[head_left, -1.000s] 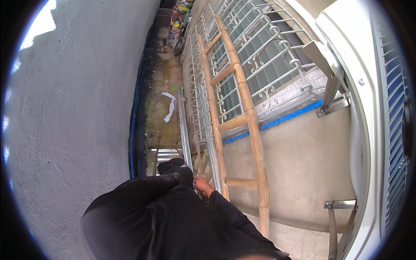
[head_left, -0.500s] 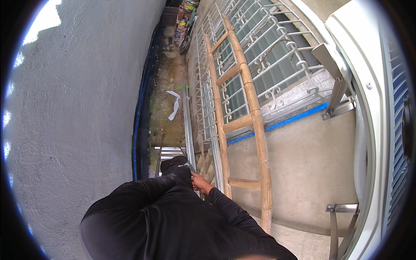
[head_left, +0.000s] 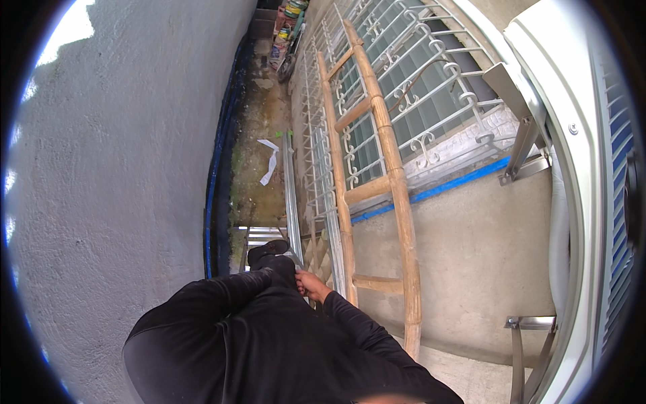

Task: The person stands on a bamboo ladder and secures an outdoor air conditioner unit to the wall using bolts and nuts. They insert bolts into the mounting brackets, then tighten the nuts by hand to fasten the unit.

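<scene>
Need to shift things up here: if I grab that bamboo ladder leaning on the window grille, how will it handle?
The bamboo ladder would likely feel stiff: thick poles, solid rungs. It is probably light for its length, yet awkward, being so long in this narrow alley. Its smooth round rails lean on the window grille, so it may slide sideways if pushed.

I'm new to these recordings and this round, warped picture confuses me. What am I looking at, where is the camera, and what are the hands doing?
There is no machine here: a person wears a wide fisheye camera on the head, looking straight down, so straight edges bend near the rim. The dark shape at the bottom is the person's own body in black sleeves. They stand high up in a narrow alley between a grey plastered wall and a house with a white window grille. A bamboo ladder leans against the house beside a metal ladder. The right hand is bare, close to the metal ladder; whether it grips anything is unclear. The left hand is hidden. A white scrap lies on the wet ground below.
</scene>
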A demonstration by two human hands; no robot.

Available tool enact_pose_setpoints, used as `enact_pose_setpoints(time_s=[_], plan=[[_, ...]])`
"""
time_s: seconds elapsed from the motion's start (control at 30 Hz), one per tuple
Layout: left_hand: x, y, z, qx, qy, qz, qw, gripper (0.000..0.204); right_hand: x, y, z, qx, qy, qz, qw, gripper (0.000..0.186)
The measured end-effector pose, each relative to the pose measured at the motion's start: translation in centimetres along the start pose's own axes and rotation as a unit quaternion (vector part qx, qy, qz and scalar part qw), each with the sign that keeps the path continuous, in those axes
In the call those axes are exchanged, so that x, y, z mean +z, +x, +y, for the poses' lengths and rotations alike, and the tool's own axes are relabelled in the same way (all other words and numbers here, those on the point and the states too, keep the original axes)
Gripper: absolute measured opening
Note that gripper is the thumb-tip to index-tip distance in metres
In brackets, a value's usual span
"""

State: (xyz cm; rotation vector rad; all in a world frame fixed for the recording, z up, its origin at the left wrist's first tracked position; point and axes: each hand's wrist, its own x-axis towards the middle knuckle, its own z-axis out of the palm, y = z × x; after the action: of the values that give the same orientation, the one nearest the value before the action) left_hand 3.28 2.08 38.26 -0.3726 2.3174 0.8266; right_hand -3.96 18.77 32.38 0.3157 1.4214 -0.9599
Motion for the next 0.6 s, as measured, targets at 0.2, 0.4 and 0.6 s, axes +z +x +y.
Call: enact_pose_setpoints(time_s=[0.2,0.4,0.6], plan=[[2.2,2.7,-1.7,0.056,-0.032,-0.034,0.997,0.020,0.2,0.0,-0.3,-0.005,-0.010,0.008,1.000,0.015],[3.3,3.7,-2.6,0.018,-0.054,-0.033,0.998,0.025,0.5,0.5,0.2,0.002,0.005,-0.005,1.000,0.015],[2.1,1.6,-2.3,0.030,-0.190,-0.050,0.980,0.015,0.5,1.0,0.5,0.009,0.016,-0.002,1.000,0.018]])
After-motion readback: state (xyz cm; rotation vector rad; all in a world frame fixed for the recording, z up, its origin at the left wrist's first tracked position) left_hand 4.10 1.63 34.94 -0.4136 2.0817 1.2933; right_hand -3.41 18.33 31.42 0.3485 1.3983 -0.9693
